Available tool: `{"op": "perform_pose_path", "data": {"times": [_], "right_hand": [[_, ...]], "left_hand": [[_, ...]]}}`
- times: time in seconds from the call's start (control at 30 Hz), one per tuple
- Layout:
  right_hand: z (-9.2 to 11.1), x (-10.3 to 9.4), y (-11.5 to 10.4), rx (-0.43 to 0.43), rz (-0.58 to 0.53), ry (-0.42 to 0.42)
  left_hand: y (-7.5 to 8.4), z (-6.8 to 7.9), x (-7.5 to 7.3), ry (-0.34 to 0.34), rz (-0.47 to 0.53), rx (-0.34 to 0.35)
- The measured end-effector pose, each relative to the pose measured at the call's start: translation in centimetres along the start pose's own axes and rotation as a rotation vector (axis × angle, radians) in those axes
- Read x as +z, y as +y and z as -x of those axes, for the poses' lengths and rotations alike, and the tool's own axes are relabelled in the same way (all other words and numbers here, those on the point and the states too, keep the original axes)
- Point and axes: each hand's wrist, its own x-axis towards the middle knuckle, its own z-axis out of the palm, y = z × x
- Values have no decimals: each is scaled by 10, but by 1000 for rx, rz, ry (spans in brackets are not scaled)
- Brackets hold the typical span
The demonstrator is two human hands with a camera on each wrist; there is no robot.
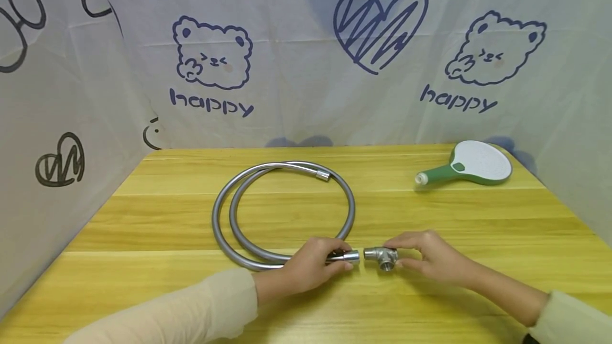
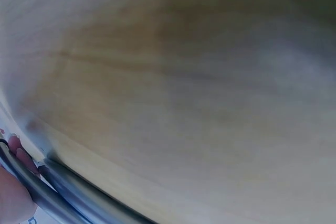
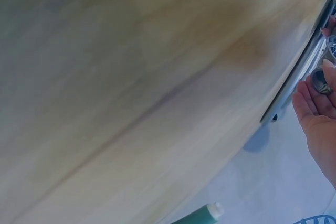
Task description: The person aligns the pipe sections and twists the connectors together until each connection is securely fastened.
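A coiled grey metal shower hose (image 1: 216, 216) lies on the table, with one metal end fitting lying loose at the top of the coil. My left hand (image 1: 311, 264) grips the hose just behind its other end fitting, which points right. Facing it across a small gap is a silver metal tee fitting (image 1: 386, 257), one opening turned toward the front. Between thumb and fingers my right hand (image 1: 430, 257) pinches the tee's right side. In the right wrist view, a threaded opening of the tee (image 3: 321, 81) shows between the fingers.
A green and white shower head (image 1: 483, 161) lies at the back right of the wooden table (image 1: 158, 216), handle pointing left. White cloth (image 1: 296, 68) with drawings hangs behind the table and along both sides.
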Motion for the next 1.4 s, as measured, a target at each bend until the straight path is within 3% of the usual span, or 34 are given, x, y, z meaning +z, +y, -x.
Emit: {"op": "perform_pose_path", "data": {"times": [0.5,1.4], "right_hand": [[-2,5,-5,15,-20,-11],[-5,9,-4,-9,-57,-14]], "left_hand": [[0,-1,1,18,3,27],[2,0,0,9,-1,15]]}}
